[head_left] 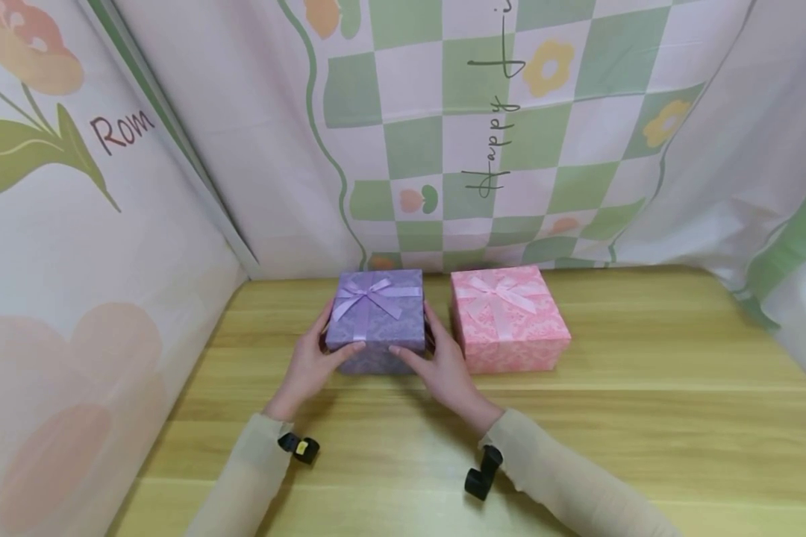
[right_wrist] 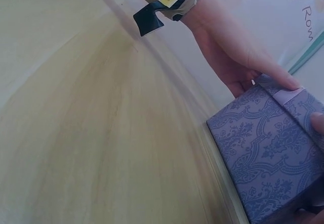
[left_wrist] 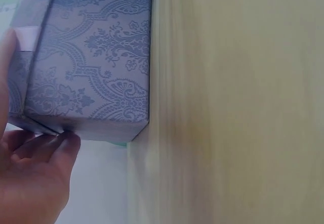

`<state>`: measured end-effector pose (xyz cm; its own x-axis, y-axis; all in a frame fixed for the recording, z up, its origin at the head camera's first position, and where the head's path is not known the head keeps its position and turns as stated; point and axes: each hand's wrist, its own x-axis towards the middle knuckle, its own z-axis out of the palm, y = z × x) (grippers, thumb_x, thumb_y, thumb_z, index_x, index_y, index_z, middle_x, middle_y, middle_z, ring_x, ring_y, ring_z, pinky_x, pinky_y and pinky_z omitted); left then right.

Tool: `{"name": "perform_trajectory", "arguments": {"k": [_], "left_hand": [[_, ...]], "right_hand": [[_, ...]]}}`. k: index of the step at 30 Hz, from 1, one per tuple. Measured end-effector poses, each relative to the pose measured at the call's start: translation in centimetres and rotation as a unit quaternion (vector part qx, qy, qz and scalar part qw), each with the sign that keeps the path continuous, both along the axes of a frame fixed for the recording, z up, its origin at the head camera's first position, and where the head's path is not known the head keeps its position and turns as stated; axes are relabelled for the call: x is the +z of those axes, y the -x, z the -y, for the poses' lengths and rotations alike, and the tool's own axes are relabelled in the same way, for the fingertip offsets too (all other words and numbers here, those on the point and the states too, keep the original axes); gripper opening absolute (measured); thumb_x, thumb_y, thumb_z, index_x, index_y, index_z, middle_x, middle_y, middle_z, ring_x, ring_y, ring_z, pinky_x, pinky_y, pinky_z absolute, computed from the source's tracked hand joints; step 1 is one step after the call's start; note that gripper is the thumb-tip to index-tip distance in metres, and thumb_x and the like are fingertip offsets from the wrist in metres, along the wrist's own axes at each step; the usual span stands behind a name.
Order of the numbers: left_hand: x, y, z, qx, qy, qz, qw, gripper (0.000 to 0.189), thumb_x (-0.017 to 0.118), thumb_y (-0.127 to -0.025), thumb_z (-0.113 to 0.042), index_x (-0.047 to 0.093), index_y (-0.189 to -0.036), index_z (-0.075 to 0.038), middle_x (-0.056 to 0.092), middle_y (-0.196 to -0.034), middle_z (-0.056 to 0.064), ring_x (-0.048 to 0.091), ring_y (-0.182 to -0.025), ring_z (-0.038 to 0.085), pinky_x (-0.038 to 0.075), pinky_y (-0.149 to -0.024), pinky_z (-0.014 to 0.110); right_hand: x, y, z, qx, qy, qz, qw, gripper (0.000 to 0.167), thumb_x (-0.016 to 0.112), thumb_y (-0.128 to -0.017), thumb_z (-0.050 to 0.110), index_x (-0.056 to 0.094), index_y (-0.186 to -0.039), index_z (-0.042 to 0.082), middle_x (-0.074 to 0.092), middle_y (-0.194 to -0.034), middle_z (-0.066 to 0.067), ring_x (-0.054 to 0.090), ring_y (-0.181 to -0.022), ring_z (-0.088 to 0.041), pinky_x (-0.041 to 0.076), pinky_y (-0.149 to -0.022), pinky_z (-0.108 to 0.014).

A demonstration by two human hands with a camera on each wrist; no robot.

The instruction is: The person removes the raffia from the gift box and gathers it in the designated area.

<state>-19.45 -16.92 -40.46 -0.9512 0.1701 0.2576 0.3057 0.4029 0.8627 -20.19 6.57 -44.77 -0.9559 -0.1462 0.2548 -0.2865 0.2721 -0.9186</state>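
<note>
A purple gift box (head_left: 389, 309) with a lilac ribbon bow (head_left: 368, 294) on its lid stands near the back of the table. My left hand (head_left: 311, 364) grips its left side, thumb on the front of the lid, fingers at the lid's lower edge in the left wrist view. From the other side my right hand (head_left: 445, 367) holds it, its thumb also on the lid's front edge. The patterned front of the purple box (left_wrist: 96, 57) fills much of the left wrist view. In the right wrist view the left hand (right_wrist: 238, 47) shows at the box's far end.
Just right of the purple box is a pink gift box (head_left: 510, 321) with a pink bow. The wooden table (head_left: 389, 455) meets a checked curtain (head_left: 416, 149) at the back and a printed white cloth wall (head_left: 107, 261) on the left.
</note>
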Motion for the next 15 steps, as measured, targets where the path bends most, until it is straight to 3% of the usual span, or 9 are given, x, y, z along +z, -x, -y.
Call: {"name": "perform_trajectory", "arguments": {"k": [7,15], "left_hand": [[-3.5,2.1,1.1,0.008,0.009,-0.005,0.9999,0.093,0.08,-0.091,-0.033,0.024,-0.163,-0.015,0.032,-0.161,0.009,0.039,-0.142,0.026,0.037,-0.112,0.041],[-3.4,2.3,1.2,0.01,0.002,0.0,0.9999,0.093,0.079,-0.091,-0.035,0.025,-0.163,-0.013,0.032,-0.161,0.009,0.038,-0.143,0.024,0.036,-0.113,0.037]], "right_hand": [[-0.1,0.1,0.1,0.005,0.025,-0.008,0.9996,0.095,0.078,-0.093,0.029,0.018,-0.164,0.012,0.028,-0.163,-0.013,0.036,-0.144,-0.032,0.035,-0.114,-0.048],[0.1,0.1,0.0,0.0,0.017,0.006,0.9998,0.097,0.079,-0.092,0.033,0.017,-0.164,0.015,0.024,-0.165,-0.01,0.029,-0.148,-0.027,0.03,-0.117,-0.043]]}}
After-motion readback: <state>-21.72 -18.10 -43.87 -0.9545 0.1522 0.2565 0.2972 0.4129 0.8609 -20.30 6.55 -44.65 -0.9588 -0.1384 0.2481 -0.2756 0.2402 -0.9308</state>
